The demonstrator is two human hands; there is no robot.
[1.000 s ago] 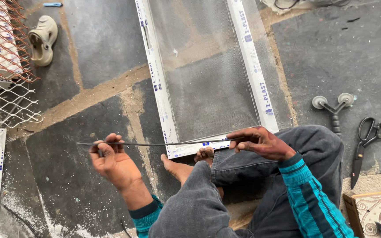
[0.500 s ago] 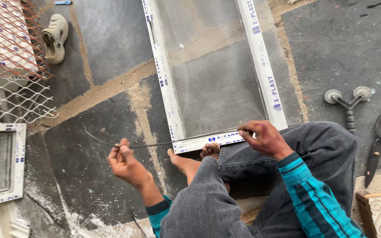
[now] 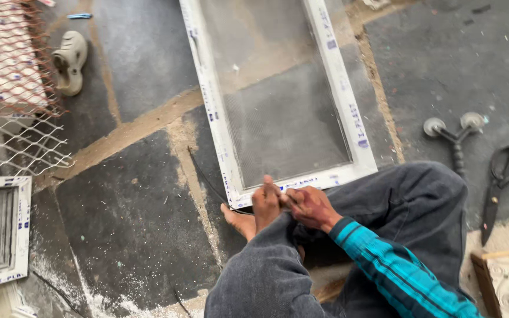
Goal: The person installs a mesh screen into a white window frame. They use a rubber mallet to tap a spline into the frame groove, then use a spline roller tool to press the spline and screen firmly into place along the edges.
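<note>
At the near left corner of the white mesh frame (image 3: 222,147), left hand (image 3: 266,203) and right hand (image 3: 310,206) pinch the thin black cord (image 3: 204,176), fingers narrow. Risk: slack cord could slip its groove.

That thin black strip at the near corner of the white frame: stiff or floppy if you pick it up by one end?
Probably floppy: the black strip lies in a loose curve on the stone floor rather than straight. Likely light, being very thin beside the white frame. Both hands, left hand and right hand, are bunched at the frame corner where it ends, which hints that it needs guiding.
</note>
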